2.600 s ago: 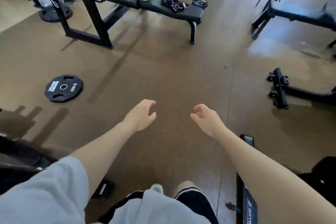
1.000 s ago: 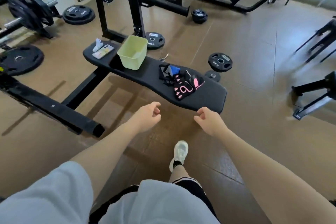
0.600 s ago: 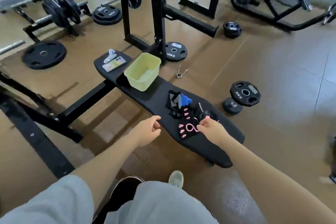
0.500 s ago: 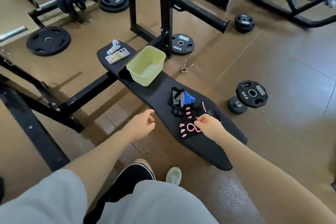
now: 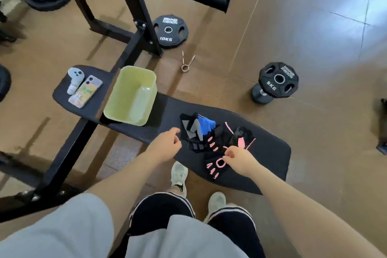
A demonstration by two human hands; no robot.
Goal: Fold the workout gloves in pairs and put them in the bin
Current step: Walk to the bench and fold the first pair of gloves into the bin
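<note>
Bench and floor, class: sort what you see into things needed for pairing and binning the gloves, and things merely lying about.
Belongs to the job:
pink-and-black gloves
blue-and-grey gloves
green bin
left hand
right hand

Just lying about:
phone
controller
10 kg plate
5 kg plate
spring clip

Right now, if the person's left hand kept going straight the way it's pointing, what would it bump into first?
Probably the black, grey and blue glove at the near edge of the pile on the bench. The left hand points right at it, though one view leaves its height unclear.
</note>
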